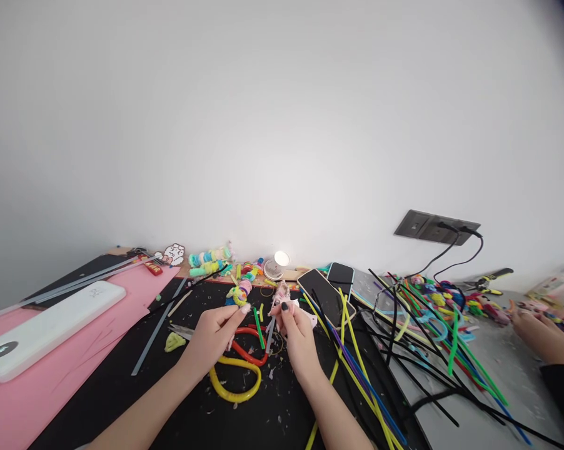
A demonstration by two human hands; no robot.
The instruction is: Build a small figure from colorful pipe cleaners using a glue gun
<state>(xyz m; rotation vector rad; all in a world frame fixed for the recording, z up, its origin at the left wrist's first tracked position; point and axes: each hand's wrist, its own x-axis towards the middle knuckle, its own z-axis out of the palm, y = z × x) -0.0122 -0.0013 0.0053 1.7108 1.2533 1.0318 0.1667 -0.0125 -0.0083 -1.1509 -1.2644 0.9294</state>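
Okay, two bare hands over one black tabletop [244, 428]: left hand [214, 337] grip pinched together, right hand [299, 334] grip together too; can't tell what, if anything, sits between either set of fingertips. Nearest things: one fuzzy multicolour bundle [239, 294] just beyond the left fingertips, one pale-pink crinkly piece [282, 291] right at the right fingertips, touching or not unclear. Two plastic loop handles below, one yellow [235, 397], one red [249, 358], smooth and rounded. One short green stem [258, 328] between the hands; one lumpy yellow-green clump [174, 342] at left. Two phones [327, 300], flat, dark-screened. Fuzzy stems [357, 359] at right, yellow, black, blue, green, too tangled to count. One glossy white power bank [52, 330], rounded corners, on pink sheets [120, 328]; its marks too small to read. One red tag [153, 268], lettering not legible. One grey wall panel [436, 227], two black plugs. One co-worker's hand [538, 337], dark sleeve, far right.
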